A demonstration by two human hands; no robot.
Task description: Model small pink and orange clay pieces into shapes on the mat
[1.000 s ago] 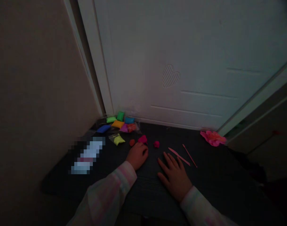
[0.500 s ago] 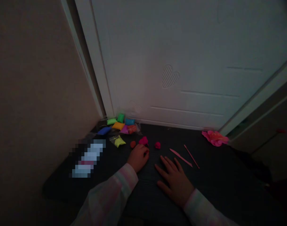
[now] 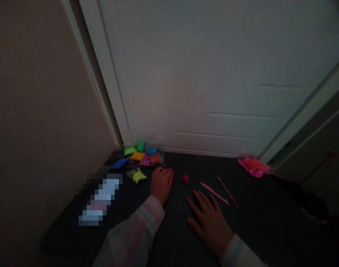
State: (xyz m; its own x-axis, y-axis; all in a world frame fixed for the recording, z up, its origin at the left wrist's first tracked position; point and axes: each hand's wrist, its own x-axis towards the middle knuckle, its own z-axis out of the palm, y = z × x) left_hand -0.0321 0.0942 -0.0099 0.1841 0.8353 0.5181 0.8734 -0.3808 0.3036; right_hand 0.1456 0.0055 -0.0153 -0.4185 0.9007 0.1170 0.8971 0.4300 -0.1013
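Note:
My left hand point(image 3: 161, 182) rests on the dark floor with its fingers curled over a pink lump of clay point(image 3: 170, 172), of which only an edge shows. An orange lump seen earlier is hidden under that hand. A small pink ball of clay point(image 3: 185, 178) lies just to its right. My right hand point(image 3: 210, 218) lies flat and open on the floor, fingers spread, holding nothing. Two thin pink modelling tools point(image 3: 214, 193) point(image 3: 227, 191) lie just beyond its fingertips.
Several coloured clay packets point(image 3: 138, 155) sit in the corner by the white door point(image 3: 214, 81), a yellow one point(image 3: 138, 175) nearer. A pink clay flower point(image 3: 254, 166) lies at the right door edge. A blurred-out flat pack point(image 3: 99, 200) lies left. A wall stands left.
My left hand has slid forward over the pink and orange lumps, covering them. My right hand has stayed flat. The view has tipped slightly.

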